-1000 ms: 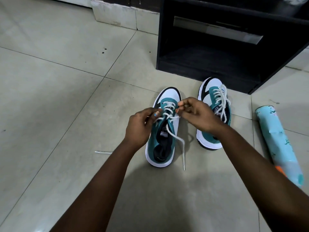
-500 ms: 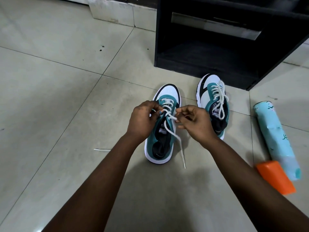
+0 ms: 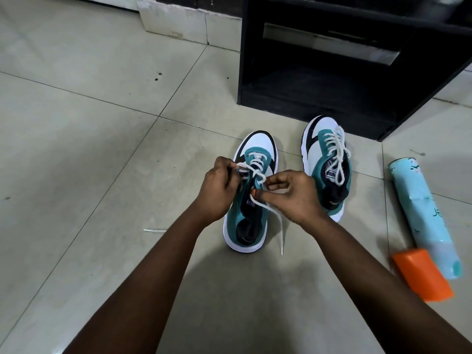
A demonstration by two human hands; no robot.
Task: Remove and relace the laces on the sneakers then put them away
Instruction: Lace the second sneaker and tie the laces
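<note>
A single head-worn wide-angle camera looks forward and steeply down at the tiled floor (image 3: 76,149), close above both forearms, with a black cabinet (image 3: 332,103) at the far edge.

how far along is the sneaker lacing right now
Done: the right sneaker looks fully laced. In hand: the left hand and right hand pinch the white lace on the left sneaker, upper eyelets unlaced, one end trailing on the floor. Left: finish it, then put both away, perhaps in the black cabinet.

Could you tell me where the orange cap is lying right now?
The orange cap lies on the floor at the lower right of the head view, beside the near end of the light blue spray can.
</note>
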